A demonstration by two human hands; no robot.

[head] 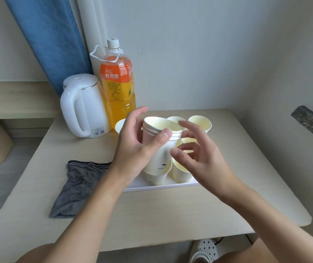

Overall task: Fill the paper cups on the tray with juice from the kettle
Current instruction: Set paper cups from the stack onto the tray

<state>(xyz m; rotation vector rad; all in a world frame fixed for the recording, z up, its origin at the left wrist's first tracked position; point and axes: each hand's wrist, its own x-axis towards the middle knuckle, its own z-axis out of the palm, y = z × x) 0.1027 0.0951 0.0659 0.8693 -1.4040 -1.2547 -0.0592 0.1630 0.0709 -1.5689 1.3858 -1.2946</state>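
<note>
Cups (160,147) in a nested stack are gripped upright by the left hand (134,147) above the tray (159,186); the right hand (199,154) hovers open beside. The kettle (84,107) stands far left, nearer the left hand.

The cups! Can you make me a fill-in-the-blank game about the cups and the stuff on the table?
1. The stack of paper cups is held in the person's ____ hand.
2. The kettle is ____ in colour.
3. The grey cloth lies to the ____ of the tray.
4. The juice bottle stands just to the right of the ____.

Missing words: left; white; left; kettle
</note>
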